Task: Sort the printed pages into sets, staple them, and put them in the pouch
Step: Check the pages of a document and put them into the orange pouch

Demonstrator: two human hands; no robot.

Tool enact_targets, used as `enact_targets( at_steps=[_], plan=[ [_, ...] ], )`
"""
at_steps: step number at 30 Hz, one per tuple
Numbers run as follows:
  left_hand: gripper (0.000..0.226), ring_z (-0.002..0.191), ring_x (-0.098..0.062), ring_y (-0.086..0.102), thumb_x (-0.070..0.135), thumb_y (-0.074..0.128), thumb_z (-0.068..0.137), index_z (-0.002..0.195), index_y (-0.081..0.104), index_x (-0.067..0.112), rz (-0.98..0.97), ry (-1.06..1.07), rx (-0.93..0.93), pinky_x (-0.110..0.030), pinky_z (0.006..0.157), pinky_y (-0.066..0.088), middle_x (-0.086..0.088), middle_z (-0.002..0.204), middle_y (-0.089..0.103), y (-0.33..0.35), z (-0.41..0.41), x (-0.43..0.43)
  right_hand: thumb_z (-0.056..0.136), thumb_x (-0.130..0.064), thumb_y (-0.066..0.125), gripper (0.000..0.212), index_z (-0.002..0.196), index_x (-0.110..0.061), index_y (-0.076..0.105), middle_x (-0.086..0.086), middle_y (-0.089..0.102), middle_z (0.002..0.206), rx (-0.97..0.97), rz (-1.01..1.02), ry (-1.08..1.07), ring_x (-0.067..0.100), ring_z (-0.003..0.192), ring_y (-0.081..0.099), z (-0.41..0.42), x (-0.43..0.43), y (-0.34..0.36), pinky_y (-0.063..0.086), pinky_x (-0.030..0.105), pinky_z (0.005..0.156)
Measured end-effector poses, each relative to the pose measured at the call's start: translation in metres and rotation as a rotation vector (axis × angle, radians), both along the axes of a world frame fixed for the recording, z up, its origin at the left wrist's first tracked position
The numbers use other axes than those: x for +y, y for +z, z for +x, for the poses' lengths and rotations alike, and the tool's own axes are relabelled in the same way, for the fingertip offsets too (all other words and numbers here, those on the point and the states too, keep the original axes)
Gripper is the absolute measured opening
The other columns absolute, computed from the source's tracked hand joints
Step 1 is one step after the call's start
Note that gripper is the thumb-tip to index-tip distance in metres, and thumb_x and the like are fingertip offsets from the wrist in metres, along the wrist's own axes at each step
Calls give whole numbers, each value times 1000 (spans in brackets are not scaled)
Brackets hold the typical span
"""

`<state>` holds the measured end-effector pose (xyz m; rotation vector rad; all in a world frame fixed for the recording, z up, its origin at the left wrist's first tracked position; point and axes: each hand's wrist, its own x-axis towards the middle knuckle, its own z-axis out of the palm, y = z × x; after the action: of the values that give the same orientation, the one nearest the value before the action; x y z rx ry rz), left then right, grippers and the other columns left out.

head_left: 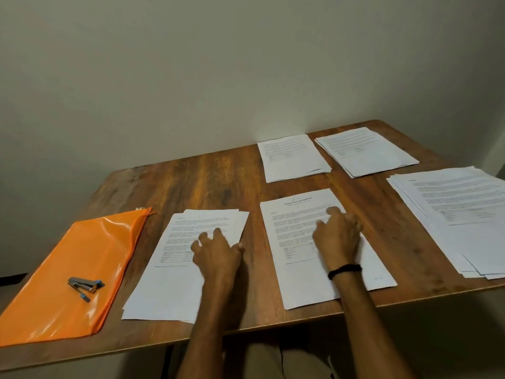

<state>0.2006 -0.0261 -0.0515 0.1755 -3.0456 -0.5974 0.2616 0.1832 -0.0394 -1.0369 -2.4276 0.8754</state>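
Pages lie in five piles across the tabletop, spaced apart so the sets stay separate. Both hands are relaxed and grasp nothing: the left hand rests fingertips on the lower-middle pile, and the right hand presses the centre pile, probably steadying sheets. At lower left, the stapler waits on the orange pouch.

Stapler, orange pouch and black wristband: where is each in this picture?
Stapler (pixel 86 287): head view, middle of its metal body.
Orange pouch (pixel 90 242): head view, bare plastic near its middle.
Black wristband (pixel 345 270): head view, band's middle, on the right wrist.
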Motion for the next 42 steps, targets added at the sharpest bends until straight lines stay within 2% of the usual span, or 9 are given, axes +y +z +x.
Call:
enact_targets(
  at_steps=[5,12,19,23,27,32,35,39,42],
  plan=[
    [55,124,-28,52,58,60,90,132,56,23,-94,-52,-84,-41,103,41,-4,138,57,-10,-3,-23,94,-30,61,23,94,-9,70,14,71,99,-72,-145,342,33,95,66,-25,-82,-3,55,37,81],
    [39,122,-27,59,20,53,103,141,57,15,143,-167,-49,-34,103,44,-7,141,59,-4,-2,-58,94,-40,62,38,122,-14,64,14,62,128,-187,-197,436,35,121,54,-56,-153,-3,45,37,97],
    [55,127,-27,55,18,57,100,152,37,18,335,-138,-58,-31,99,45,-5,150,50,-7,-1,-76,89,-19,70,31,117,-14,60,1,70,118,80,-581,470,24,101,69,-69,-167,-13,60,35,81],
    [61,134,-29,46,36,66,94,148,39,25,180,-86,-62,-38,108,38,-2,153,44,-10,0,-83,81,-37,81,27,83,-18,63,-4,74,97,146,-436,373,14,80,69,-60,-155,-11,56,29,61],
    [56,140,-31,37,55,53,95,144,41,30,-68,-94,-90,-51,113,30,2,151,44,-7,8,-83,78,-47,81,45,63,-20,49,-7,70,80,206,-443,352,7,63,56,-61,-140,1,31,20,47],
    [58,145,-35,28,58,46,97,148,38,32,-91,-74,-120,-55,116,24,2,160,34,-2,12,-85,91,-37,72,29,98,-9,66,5,72,99,421,-266,258,24,90,65,-64,-113,31,44,30,66],
    [58,145,-34,27,60,46,97,148,39,34,-99,-79,-127,-55,116,24,3,160,33,-1,11,-88,92,-28,71,20,93,-11,61,-3,66,91,733,-270,215,17,86,61,-64,-91,69,53,37,78],
    [61,147,-34,25,61,47,96,150,38,34,-100,-89,-164,-55,116,23,4,162,30,0,9,-92,88,-25,77,26,105,-10,64,3,73,106,1140,-704,232,16,100,71,-65,-60,113,58,35,88],
    [58,146,-34,26,58,49,97,148,41,32,-92,-107,-147,-55,115,25,3,161,33,4,11,-92,85,-24,81,47,118,2,60,15,71,116,1131,-1100,332,31,108,70,-78,-40,111,59,49,87]
  ],
)
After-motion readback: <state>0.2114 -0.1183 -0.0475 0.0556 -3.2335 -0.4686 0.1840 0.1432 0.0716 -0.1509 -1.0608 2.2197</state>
